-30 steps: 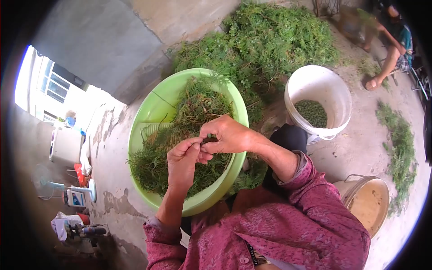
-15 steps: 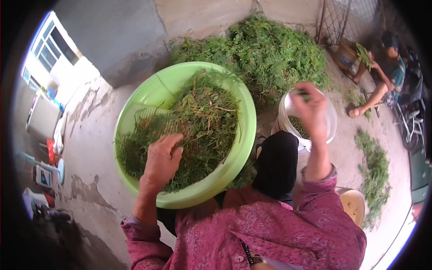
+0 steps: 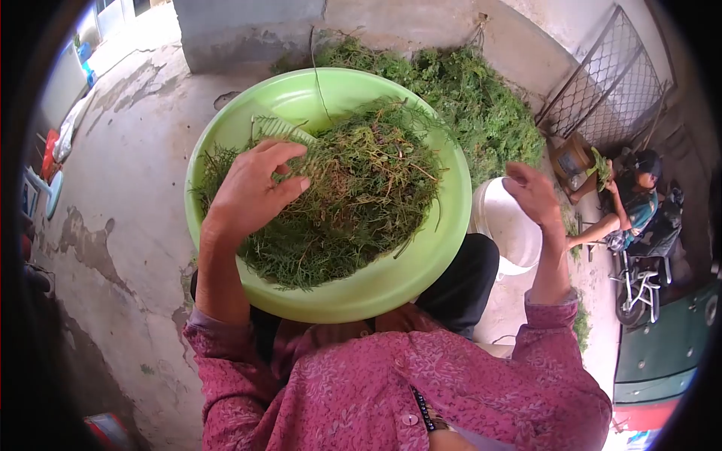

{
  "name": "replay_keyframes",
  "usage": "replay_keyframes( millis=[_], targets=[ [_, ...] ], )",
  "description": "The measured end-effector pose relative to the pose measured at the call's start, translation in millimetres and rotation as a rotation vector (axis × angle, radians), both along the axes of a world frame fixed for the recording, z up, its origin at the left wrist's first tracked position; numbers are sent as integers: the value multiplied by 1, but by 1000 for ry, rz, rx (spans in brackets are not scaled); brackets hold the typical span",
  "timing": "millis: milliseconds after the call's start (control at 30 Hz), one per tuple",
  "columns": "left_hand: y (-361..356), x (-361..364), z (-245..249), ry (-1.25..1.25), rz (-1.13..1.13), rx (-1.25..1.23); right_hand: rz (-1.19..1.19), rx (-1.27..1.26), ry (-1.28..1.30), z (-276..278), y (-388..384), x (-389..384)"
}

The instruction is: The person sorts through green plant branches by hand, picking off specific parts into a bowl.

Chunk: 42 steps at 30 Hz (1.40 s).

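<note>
A large light-green plastic basin [image 3: 376, 297] rests over my lap, heaped with feathery green sprigs [image 3: 361, 203] mixed with brownish stems. Over the left part of this heap is my left hand [image 3: 256, 184], thumb and fingers apart, with nothing seen in it. My right hand [image 3: 535, 197] hangs above the edge of a white bucket [image 3: 505, 225], to the right of the basin. Its fingers are bent and loosely spread, and I see nothing between them. The bucket's bottom is mostly hidden from this angle.
Behind the basin, a big pile of green branches [image 3: 481, 113] lies against the wall. At right another person [image 3: 639, 199] sits holding a leafy sprig, beside a brown bucket [image 3: 569, 159]. A metal mesh panel [image 3: 609, 75] leans behind them.
My right hand held a dark green bit over the bucket; now its fingers are looser and no bit shows. My left hand has lifted and spread its fingers. The view has turned.
</note>
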<state>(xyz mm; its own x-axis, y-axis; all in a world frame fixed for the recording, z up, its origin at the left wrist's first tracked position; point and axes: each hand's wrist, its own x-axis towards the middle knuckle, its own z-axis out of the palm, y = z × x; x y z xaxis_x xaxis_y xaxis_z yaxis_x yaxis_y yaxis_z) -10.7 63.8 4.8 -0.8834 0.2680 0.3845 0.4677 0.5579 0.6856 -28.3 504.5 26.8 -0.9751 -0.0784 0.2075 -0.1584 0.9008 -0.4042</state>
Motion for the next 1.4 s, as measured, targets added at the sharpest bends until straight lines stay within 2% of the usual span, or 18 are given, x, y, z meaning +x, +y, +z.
replay_keyframes(
  millis=[67, 200, 267, 367, 400, 467, 500, 567, 767, 900, 967, 1200, 1267, 1300, 1367, 1400],
  targets=[
    [-11, 4, 5, -8, -13, -12, 201, -102, -111, 14, -59, -2],
    [-33, 9, 20, -52, -11, -33, 538, -19, -300, -8, -150, -16],
    [-45, 1, 19, -18, -13, -20, 696, 172, -249, -33, -180, -30],
    [-67, -8, 10, -46, -30, 27, 752, 309, -228, -70, -203, -53],
    [-74, -10, 4, -47, -30, 32, 752, 313, -231, -80, -208, -58],
    [-86, -14, -11, -119, 37, -9, 591, 557, -200, -94, -214, -66],
    [-90, -19, -21, -124, 33, 1, 588, 566, -209, -96, -216, -66],
    [-96, -30, -41, -261, -172, 372, 555, 641, -146, -99, -222, -64],
    [-105, -29, -55, -409, -123, 583, 447, 576, -7, -107, -229, -56],
    [-99, -28, -54, -416, -123, 561, 451, 559, -43, -109, -226, -60],
    [-98, -26, -56, -385, -125, 488, 407, 521, -202, -107, -224, -65],
    [-100, -26, -57, -400, -155, 495, 306, 575, -142, -115, -225, -66],
    [-100, -25, -56, -392, -123, 474, 354, 236, -479, -109, -221, -71],
    [-100, -25, -56, -387, -127, 475, 350, 239, -474, -102, -221, -67],
    [-100, -24, -58, -367, -105, 464, 209, -244, -824, -86, -221, -58],
    [-99, -24, -57, -366, -107, 467, 207, -240, -824, -81, -218, -57]
  ],
)
